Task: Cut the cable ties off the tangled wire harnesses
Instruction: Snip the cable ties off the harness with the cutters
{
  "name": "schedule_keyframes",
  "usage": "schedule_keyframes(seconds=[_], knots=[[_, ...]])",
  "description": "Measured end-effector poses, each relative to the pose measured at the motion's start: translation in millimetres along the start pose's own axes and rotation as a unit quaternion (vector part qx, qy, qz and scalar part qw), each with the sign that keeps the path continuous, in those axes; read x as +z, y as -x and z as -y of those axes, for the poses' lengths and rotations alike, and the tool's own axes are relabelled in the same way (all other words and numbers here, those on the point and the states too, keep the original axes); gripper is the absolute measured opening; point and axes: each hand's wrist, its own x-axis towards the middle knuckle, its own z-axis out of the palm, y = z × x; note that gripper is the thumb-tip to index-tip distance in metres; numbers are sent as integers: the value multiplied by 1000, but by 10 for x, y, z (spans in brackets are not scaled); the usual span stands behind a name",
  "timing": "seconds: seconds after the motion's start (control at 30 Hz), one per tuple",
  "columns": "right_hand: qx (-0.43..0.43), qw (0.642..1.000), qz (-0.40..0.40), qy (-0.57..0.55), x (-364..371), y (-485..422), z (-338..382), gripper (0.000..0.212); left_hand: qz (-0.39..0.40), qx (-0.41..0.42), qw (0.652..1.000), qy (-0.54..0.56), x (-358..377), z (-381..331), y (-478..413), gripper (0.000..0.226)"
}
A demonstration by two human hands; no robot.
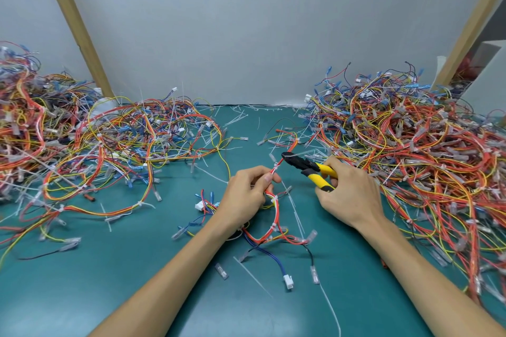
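Left forearm and right forearm are reaching in from the near edge over a green mat. A cut white tie strip and a white plug connector are lying between them.

At far left, a tall heap of red, orange, yellow and blue wiring is crowding the mat edge. A lower heap beside it is spreading toward the centre, bound at many points by white ties. Loose tie offcuts are littering the far mat below a grey wall.

Left hand is pinching a red-orange harness between thumb and fingers; blue and black branch leads are trailing toward the camera. A white cable tie is circling the harness just right of that hand.

Yellow-handled diagonal cutters are pointing left, their black tip touching the red wires just beyond the left fingertips. Whether the blades are biting a tie cannot be told. Right hand is gripping the handles with curled fingers.

At right, the largest heap is covering the mat up to the right wrist.
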Motion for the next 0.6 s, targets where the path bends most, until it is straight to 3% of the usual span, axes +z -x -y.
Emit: schedule_keyframes(seconds=[0.2,0.6], knots=[[-32,998,-57,5,17,-19,-32,37,1,-4,1000,19,9,17,-5,28],[48,994,-91,-30,30,-52,-76,47,3,2,1000,14,0,-7,13,28]])
